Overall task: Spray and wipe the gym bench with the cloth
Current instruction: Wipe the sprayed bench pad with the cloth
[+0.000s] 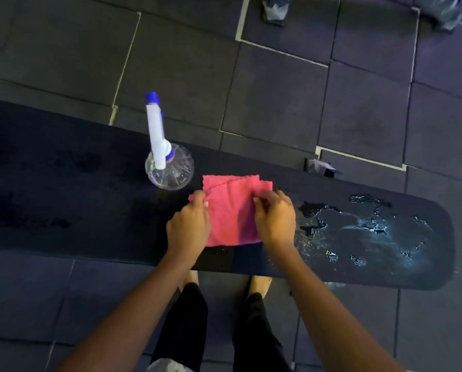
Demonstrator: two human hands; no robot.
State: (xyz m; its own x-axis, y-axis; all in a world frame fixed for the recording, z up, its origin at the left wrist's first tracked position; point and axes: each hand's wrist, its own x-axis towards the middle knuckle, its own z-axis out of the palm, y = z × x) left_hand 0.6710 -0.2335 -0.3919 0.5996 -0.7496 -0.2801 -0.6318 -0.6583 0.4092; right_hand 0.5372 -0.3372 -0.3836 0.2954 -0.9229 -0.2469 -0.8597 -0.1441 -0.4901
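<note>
Head view | our left hand (188, 228) pinches pink cloth (232, 213) at its left edge | our right hand (275, 221) pinches its right side | spray bottle (168, 167) upright beside it on wet bench (90, 183)

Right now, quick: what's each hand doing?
Left hand: pinching the left edge of the pink cloth.
Right hand: fingers curled, pinching the cloth near its right side.

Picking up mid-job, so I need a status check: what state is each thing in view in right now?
gym bench: right end wet with unwiped spray.
cloth: folded, lying flat on the gym bench, held at both sides.
spray bottle: upright on the gym bench, unheld.
left hand: pinches the cloth's left edge.
right hand: pinches the cloth's right side.
</note>
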